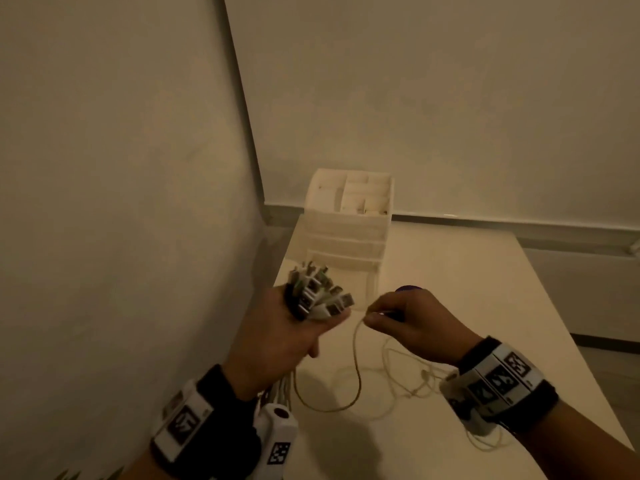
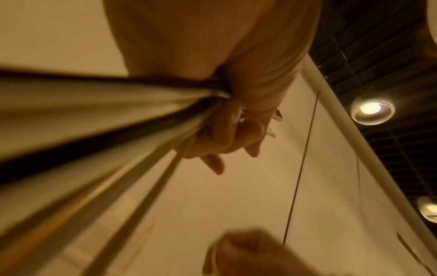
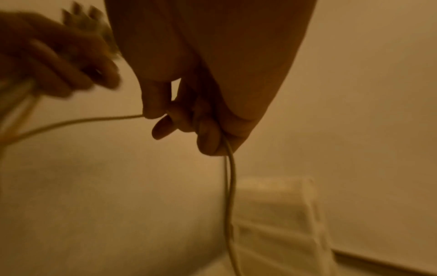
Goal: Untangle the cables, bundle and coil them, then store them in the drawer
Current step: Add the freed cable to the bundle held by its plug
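A fistful of pale and dark cables with white USB-type plugs (image 1: 317,295) is gripped in the left hand (image 1: 282,336), plug ends fanned upward, apparently so that the ends are kept aligned while the trailing lengths hang below the wrist. One thin cream-coloured cable (image 1: 356,372) is pinched between thumb and fingertips of the right hand (image 1: 407,322), seemingly to be drawn free of the loose tangle of thin pale cords (image 1: 408,382) lying on the counter (image 1: 485,306). A small dark purple round object (image 1: 408,289), partly hidden behind the right hand, cannot be identified. A white plastic drawer organiser with open top compartments (image 1: 348,216) is set at the counter's far end, in the corner of plain pale walls (image 1: 450,98). The room is dimly and warmly lit; recessed ceiling lamps (image 2: 372,110) are seen from the left wrist.
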{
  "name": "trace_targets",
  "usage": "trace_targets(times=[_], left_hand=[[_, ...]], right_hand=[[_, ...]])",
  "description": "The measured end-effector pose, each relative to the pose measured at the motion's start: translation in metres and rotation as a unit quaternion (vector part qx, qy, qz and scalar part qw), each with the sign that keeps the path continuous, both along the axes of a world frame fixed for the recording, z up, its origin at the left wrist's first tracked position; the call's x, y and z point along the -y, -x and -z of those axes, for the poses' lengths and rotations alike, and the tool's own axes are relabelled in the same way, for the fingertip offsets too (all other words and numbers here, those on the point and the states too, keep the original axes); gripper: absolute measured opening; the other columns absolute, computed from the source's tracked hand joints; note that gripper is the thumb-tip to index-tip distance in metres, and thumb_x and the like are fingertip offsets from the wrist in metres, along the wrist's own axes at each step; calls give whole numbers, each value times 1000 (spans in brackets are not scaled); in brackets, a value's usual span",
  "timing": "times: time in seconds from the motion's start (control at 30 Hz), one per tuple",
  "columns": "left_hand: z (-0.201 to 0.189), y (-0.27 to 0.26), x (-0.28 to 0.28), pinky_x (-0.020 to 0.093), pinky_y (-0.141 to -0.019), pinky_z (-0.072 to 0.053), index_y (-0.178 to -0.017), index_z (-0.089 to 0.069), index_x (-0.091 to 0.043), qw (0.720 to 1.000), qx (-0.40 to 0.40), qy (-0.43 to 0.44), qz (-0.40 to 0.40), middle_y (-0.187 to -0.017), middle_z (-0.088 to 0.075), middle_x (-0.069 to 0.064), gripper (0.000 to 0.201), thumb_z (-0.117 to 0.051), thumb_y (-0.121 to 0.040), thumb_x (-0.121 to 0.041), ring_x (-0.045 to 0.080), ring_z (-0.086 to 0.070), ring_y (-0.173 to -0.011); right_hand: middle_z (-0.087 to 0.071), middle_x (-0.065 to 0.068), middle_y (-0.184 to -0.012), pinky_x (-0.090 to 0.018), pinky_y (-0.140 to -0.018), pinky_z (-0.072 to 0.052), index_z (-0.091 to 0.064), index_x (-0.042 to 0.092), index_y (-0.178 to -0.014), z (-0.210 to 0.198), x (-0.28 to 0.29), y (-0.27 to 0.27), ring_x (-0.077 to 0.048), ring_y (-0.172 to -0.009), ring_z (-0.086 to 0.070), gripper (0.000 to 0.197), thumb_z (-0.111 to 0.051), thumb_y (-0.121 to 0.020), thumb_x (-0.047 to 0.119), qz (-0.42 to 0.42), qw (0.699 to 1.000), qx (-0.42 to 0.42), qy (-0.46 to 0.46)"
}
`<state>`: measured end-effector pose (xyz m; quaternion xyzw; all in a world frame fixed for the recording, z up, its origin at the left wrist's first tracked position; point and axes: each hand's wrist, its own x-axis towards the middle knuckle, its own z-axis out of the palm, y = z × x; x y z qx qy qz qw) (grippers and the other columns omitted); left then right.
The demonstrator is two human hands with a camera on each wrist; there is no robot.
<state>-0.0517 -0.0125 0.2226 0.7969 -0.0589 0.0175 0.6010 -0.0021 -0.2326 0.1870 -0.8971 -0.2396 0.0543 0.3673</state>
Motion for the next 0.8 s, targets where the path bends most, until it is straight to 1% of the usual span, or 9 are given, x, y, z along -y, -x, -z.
trace_targets(times=[0.07, 0.17, 0.23, 0.37, 0.5, 0.57, 0.63, 0.73, 0.8], left_hand=[[6, -5, 14, 27, -47, -44, -89, -74, -20, 1000, -1, -13, 2, -46, -59, -1, 18, -77, -76, -33, 13, -52, -40], [8, -13, 25, 23, -44, -42, -91, -71, -15, 1000, 12, -18, -17, -45, -58, -7, 22, -77, -77, -31, 12, -51, -38], [9, -18, 27, 21, -44, -42, -92, -69, -14, 999, 15, -32, -9, -44, -59, -11, 22, -75, -79, -30, 10, -52, -38], [15, -22, 26, 9, -48, -38, -104, -68, -12, 999, 1, -37, 21, -47, -58, -20, 26, -74, -81, -20, -4, -53, -44], [14, -22, 29, 3, -47, -37, -105, -65, -8, 997, -25, -29, 62, -46, -57, -23, 22, -70, -84, -7, -8, -53, -45], [9, -18, 30, 7, -48, -37, -99, -66, -12, 997, -25, -31, 66, -50, -60, -19, 16, -69, -84, -7, -6, -53, -45], [7, -17, 25, 17, -45, -38, -93, -68, -13, 999, -31, 7, 24, -59, -64, -8, 10, -70, -84, -9, 3, -49, -43], [3, -21, 7, 22, -43, -34, -83, -68, -7, 995, -24, 68, -74, -64, -62, 14, 2, -71, -83, -8, 15, -42, -42], [0, -21, -4, 23, -41, -34, -73, -66, -5, 992, 7, 67, -104, -59, -59, 14, 11, -70, -84, -6, 15, -41, -40]], right_hand=[[-63, 22, -66, -13, -60, -45, -71, 31, -83, -20, -13, 5, 1, -66, -60, 12, -61, -90, 35, -31, 999, 18, -6], [-66, 15, -68, -15, -58, -45, -75, 20, -90, -35, -18, 8, 0, -62, -59, 17, -63, -90, 31, -34, 999, 31, -8], [-67, 13, -68, -14, -56, -44, -76, 19, -92, -35, -16, 9, 1, -61, -58, 20, -64, -89, 34, -24, 999, 45, 1], [-54, 21, -50, -13, -50, -36, -75, 18, -86, -28, -13, 13, -1, -53, -55, 25, -64, -88, 40, -13, 999, 45, -4], [-64, 14, -64, -19, -51, -43, -74, 21, -90, -17, -10, 15, -6, -61, -61, 21, -65, -88, 39, -16, 999, 25, -29], [-68, 7, -71, -23, -56, -48, -72, 21, -89, -10, -6, 16, -7, -64, -62, 18, -64, -88, 37, -21, 998, 1, -51], [-64, 2, -68, -25, -58, -47, -69, 20, -84, 1, 2, 16, -7, -59, -56, 15, -62, -90, 31, -11, 995, -36, -87], [-56, 4, -57, -23, -58, -45, -70, 18, -77, 22, 18, 13, -6, -55, -51, 20, -58, -93, 18, 31, 980, -97, -173], [-55, 6, -55, -22, -59, -44, -70, 20, -73, 36, 24, 9, -5, -54, -50, 25, -57, -93, 13, 55, 976, -104, -182]])
